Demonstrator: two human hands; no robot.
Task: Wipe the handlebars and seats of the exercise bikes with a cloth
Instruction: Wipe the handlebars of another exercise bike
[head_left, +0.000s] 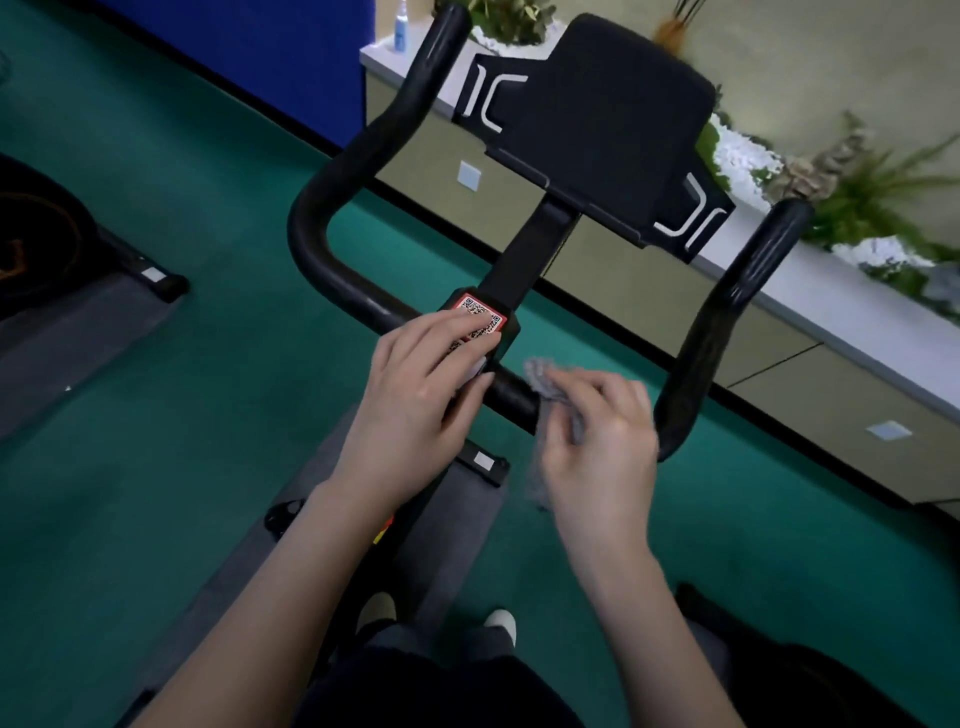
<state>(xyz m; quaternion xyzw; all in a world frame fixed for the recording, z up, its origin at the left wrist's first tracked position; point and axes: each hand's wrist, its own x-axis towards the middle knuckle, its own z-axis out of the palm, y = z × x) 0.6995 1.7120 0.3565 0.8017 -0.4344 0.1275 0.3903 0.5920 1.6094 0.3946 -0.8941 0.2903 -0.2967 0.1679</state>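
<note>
Right hand (602, 447) grips cloth (545, 384) against handlebar (322, 244) — planter (779, 291) holds ferns (872, 197), white stones (743, 156)

cloth (540, 387): blurred, mostly under right hand (597, 447) | label (480, 312): part-covered by left hand (421, 400) | neighbouring machine (52, 249): cut by left edge

Green floor (208, 182) fills the left; blue panel (249, 57) upper left; beige cabinet (623, 280) with plants (872, 192) along the right, beige wall (831, 62) behind.

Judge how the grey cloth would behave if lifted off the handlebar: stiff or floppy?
Probably floppy: the grey cloth bunches in the right hand and a tail hangs below it. Likely light: a finger pinch holds it at the handlebar.
</note>
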